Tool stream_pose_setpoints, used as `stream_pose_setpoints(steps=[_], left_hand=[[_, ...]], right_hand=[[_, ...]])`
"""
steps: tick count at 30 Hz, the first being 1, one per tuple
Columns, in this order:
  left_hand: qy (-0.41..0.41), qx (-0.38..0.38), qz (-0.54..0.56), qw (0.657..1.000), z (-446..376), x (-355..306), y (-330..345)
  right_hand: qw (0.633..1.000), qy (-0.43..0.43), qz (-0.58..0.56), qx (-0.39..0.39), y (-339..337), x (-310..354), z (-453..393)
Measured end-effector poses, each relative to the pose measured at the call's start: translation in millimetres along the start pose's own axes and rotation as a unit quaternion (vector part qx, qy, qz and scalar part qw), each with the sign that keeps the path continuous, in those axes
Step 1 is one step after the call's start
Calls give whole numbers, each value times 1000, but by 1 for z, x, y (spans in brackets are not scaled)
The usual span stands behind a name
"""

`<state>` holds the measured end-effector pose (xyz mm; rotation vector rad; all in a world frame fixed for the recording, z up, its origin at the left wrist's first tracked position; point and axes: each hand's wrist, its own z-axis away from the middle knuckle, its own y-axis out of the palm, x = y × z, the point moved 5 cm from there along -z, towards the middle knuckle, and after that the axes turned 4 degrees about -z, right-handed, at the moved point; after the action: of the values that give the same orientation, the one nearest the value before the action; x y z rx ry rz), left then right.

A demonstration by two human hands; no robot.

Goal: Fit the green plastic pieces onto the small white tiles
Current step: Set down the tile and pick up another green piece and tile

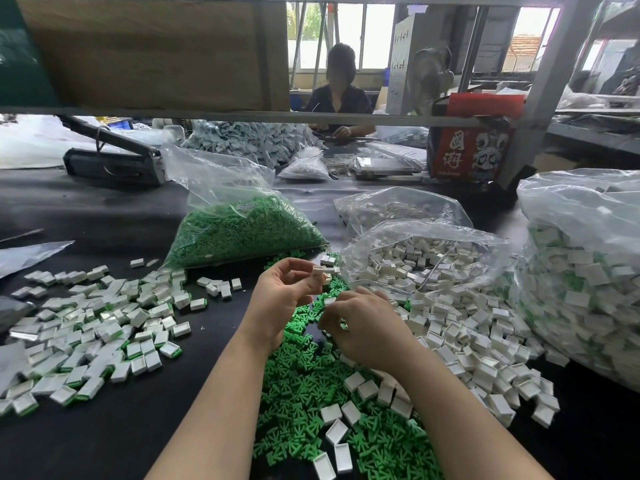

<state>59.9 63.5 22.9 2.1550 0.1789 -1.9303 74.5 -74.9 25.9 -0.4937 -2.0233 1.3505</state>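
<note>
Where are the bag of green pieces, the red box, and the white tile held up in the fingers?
bag of green pieces (239, 230), head view, on the green heap inside.
red box (467, 150), head view, on its printed front.
white tile (322, 270), head view, on its top face.

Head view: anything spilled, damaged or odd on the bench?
Nothing damaged. The green pieces and white tiles lie in loose heaps on the black table, some white tiles strayed onto the green heap. The left hand pinches one white tile.
</note>
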Motion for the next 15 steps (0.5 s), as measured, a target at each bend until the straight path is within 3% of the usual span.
stream_pose_setpoints(steps=[5,11,15], left_hand=[[-1,-1,-4,1000,0,-1,0],[1,0,-9,1000,0,-1,0],[6,7,-6,1000,0,-2,1]], right_hand=[[995,-2,-17,95,-2,0,1],[993,-17,8,118,-2,5,-2],[992,35,-122,26,-12,-2,-1]])
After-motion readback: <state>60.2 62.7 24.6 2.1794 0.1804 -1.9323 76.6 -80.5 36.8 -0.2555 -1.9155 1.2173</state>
